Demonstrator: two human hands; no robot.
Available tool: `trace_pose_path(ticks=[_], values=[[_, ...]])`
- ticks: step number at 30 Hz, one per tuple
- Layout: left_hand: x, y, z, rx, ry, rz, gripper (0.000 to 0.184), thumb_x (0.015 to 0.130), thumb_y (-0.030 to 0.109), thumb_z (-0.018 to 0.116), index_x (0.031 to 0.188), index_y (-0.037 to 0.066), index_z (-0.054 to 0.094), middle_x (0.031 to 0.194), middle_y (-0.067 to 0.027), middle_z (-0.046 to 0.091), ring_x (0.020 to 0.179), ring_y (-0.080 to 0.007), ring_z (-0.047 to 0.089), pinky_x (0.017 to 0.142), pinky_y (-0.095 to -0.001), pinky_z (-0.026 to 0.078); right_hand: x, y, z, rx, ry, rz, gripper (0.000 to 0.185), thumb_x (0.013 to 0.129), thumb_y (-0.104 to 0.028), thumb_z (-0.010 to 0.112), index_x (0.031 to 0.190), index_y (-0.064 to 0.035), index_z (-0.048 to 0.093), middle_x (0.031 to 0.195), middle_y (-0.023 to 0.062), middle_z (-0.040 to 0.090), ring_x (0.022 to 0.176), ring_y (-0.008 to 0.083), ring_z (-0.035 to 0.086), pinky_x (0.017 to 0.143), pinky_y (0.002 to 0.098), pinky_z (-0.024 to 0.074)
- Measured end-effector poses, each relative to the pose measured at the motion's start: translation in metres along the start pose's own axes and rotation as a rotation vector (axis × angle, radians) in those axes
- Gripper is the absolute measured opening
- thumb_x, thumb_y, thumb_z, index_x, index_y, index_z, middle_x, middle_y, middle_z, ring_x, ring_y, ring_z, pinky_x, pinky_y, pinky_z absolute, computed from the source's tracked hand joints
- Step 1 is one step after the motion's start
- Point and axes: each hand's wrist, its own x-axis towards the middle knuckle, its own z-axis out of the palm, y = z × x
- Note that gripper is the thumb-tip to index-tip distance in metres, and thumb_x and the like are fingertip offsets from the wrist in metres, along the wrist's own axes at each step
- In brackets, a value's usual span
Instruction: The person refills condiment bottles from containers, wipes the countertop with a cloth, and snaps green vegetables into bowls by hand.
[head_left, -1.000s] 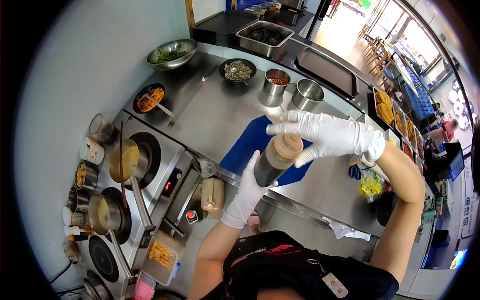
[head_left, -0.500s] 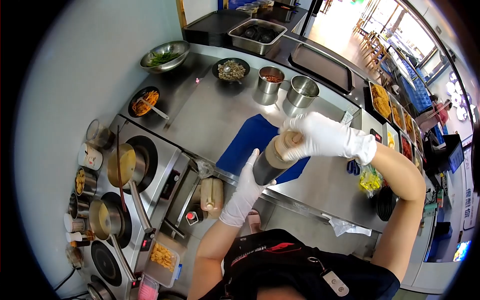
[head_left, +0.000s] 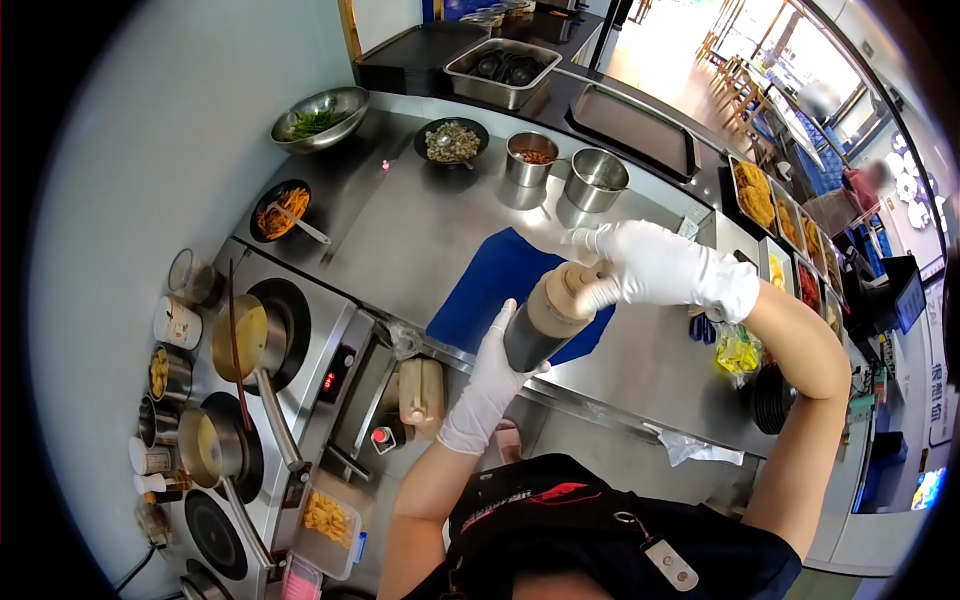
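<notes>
A clear bottle of dark liquid (head_left: 533, 335) with a beige lid is tilted over the counter's front edge. My left hand (head_left: 492, 375), in a white glove, is wrapped round its lower part. At the lid, my gloved right hand (head_left: 635, 262) has its thumb against the near side and its fingers curved over the top, partly spread. Behind and below the bottle, a blue cloth (head_left: 490, 285) lies on the steel counter (head_left: 385, 245).
Two pots (head_left: 250, 345) (head_left: 205, 448) stand on burners at the left. Bowls of carrot strips (head_left: 281, 211), greens (head_left: 318, 122) and chopped food (head_left: 451, 142), plus steel pots (head_left: 597, 182), line the back. Food trays (head_left: 755, 195) and a person (head_left: 850, 200) are at the right.
My right hand has come down from above the bottle and onto its lid. My left hand still holds the bottle. The whole view has shifted slightly.
</notes>
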Motion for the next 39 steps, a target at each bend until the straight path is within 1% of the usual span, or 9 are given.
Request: trace_pose_path(ticks=[1, 2, 6, 15, 19, 27, 31, 34, 39], values=[[0.000, 0.000, 0.001, 0.003, -0.011, -0.010, 0.042, 0.093, 0.052, 0.049, 0.113, 0.016, 0.058, 0.099, -0.0098, 0.064, 0.076, -0.0273, 0.061, 0.051, -0.0362, 0.046, -0.004, 0.005, 0.004, -0.162, 0.167, -0.385, 0.063, 0.074, -0.035, 0.079, 0.126, -0.0069, 0.057, 0.111, 0.0167, 0.064, 0.095, 0.0325, 0.065, 0.085, 0.0401, 0.0516], [-0.001, 0.001, 0.001, 0.008, -0.020, -0.021, 0.040, 0.093, 0.051, 0.049, 0.113, 0.017, 0.058, 0.099, -0.0087, 0.064, 0.076, -0.0264, 0.061, 0.051, -0.0363, 0.046, -0.003, 0.007, 0.007, -0.179, 0.070, -0.409, 0.070, 0.072, -0.036, 0.080, 0.130, -0.0062, 0.053, 0.100, 0.0196, 0.066, 0.089, 0.0341, 0.067, 0.083, 0.0401, 0.0523], [-0.018, 0.004, 0.023, -0.003, 0.129, 0.003, 0.035, 0.093, 0.047, 0.049, 0.110, 0.018, 0.059, 0.094, -0.0054, 0.064, 0.073, -0.0239, 0.061, 0.047, -0.0362, 0.046, -0.004, 0.006, 0.003, -0.005, -0.198, 0.236, 0.085, 0.072, -0.041, 0.079, 0.141, -0.0083, 0.041, 0.107, 0.0250, 0.063, 0.093, 0.0372, 0.065, 0.083, 0.0396, 0.0512], [-0.010, 0.012, 0.007, 0.095, -0.115, -0.142, 0.048, 0.092, 0.052, 0.050, 0.119, 0.013, 0.053, 0.102, -0.0101, 0.064, 0.081, -0.0278, 0.063, 0.050, -0.0374, 0.048, -0.006, 0.026, 0.012, -0.010, -0.049, -0.372, 0.074, 0.070, -0.023, 0.080, 0.137, -0.0162, 0.047, 0.128, 0.0124, 0.047, 0.113, 0.0351, 0.053, 0.093, 0.0408, 0.0467], [-0.017, 0.015, 0.010, 0.402, -0.363, -0.039, 0.050, 0.092, 0.053, 0.051, 0.119, 0.011, 0.055, 0.107, -0.0081, 0.064, 0.088, -0.0271, 0.064, 0.060, -0.0409, 0.051, -0.003, 0.010, 0.009, 0.095, -0.117, -0.323, 0.060, 0.071, -0.025, 0.079, 0.125, -0.0112, 0.056, 0.115, 0.0120, 0.051, 0.101, 0.0333, 0.057, 0.086, 0.0388, 0.0491], [-0.022, -0.009, 0.032, 0.003, 0.104, 0.038, 0.039, 0.094, 0.044, 0.047, 0.120, 0.015, 0.055, 0.106, -0.0033, 0.062, 0.092, -0.0208, 0.059, 0.061, -0.0375, 0.048, -0.005, 0.024, 0.022, 0.084, 0.039, -0.109, 0.066, 0.071, -0.039, 0.082, 0.121, -0.0029, 0.057, 0.100, 0.0167, 0.059, 0.095, 0.0330, 0.061, 0.083, 0.0387, 0.0500], [-0.024, -0.006, 0.020, 0.167, -0.102, 0.077, 0.045, 0.094, 0.051, 0.048, 0.119, 0.014, 0.056, 0.108, -0.0078, 0.064, 0.091, -0.0234, 0.062, 0.061, -0.0360, 0.049, -0.008, 0.015, 0.008, 0.275, -0.068, -0.023, 0.080, 0.069, -0.042, 0.083, 0.131, -0.0035, 0.050, 0.125, 0.0155, 0.054, 0.118, 0.0288, 0.052, 0.100, 0.0365, 0.0415], [-0.018, 0.005, 0.010, 0.112, -0.315, -0.106, 0.048, 0.096, 0.050, 0.044, 0.120, 0.010, 0.054, 0.103, -0.0129, 0.064, 0.078, -0.0264, 0.064, 0.052, -0.0321, 0.049, -0.008, 0.020, 0.013, 0.531, -0.070, -0.060, 0.103, 0.062, -0.051, 0.084, 0.141, -0.0039, 0.038, 0.150, 0.0115, 0.033, 0.141, 0.0249, 0.027, 0.115, 0.0373, 0.0229], [-0.030, 0.016, 0.028, 0.218, -0.337, -0.180, 0.035, 0.095, 0.027, 0.051, 0.121, 0.002, 0.050, 0.091, -0.0172, 0.063, 0.062, -0.0281, 0.063, 0.041, -0.0302, 0.048, 0.006, 0.034, 0.044, 0.543, -0.002, -0.352, 0.106, 0.054, -0.059, 0.084, 0.137, -0.0061, 0.044, 0.146, 0.0142, 0.037, 0.139, 0.0333, 0.029, 0.114, 0.0469, 0.0212]])
